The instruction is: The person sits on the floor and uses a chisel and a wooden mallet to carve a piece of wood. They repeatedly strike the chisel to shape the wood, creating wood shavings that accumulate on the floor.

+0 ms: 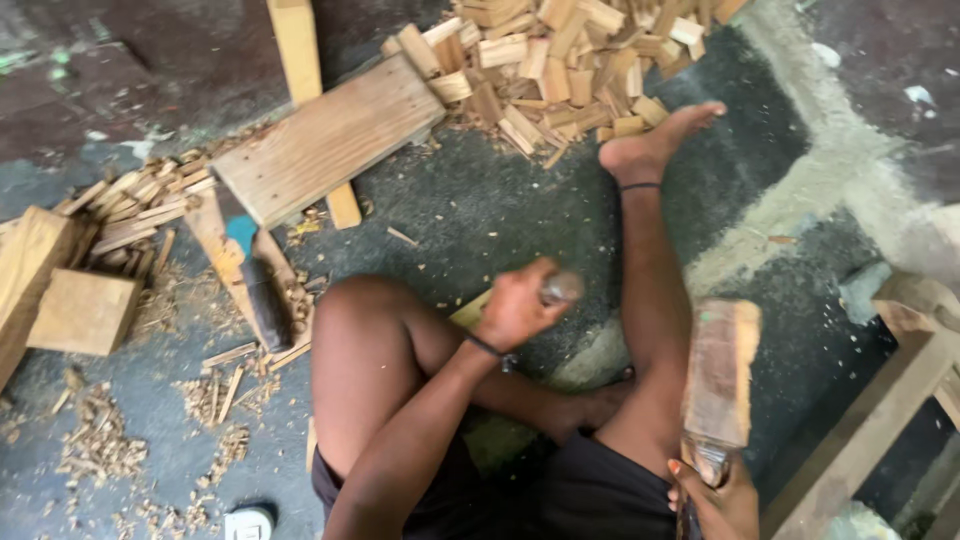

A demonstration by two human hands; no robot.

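Chisel work on the floor (480,210), person seated with legs folded. Left hand (515,305) is wrapped tight around the upper end of a chisel (560,288); only its rounded metal-looking head shows past the fist, the blade hidden behind hand and knee. A pale wooden workpiece (470,312) peeks out just beside the wrist; what the edge touches cannot be told. Right hand (722,500), low at the frame edge, fingers curled round the handle of a wooden mallet (720,375), its block head raised and well apart from the chisel head.

Judgement: a good strike wants the chisel held steady and plumb to the cut, mallet face meeting the head squarely, fist kept below the struck end. Bare shin and foot (655,145) lie near the line of the swing, so a glancing blow is the risk.

Left forearm runs across the raised knee, wrist bent inward. Offcut pile (560,60), a plank (325,140) and shavings (95,440) lie around.
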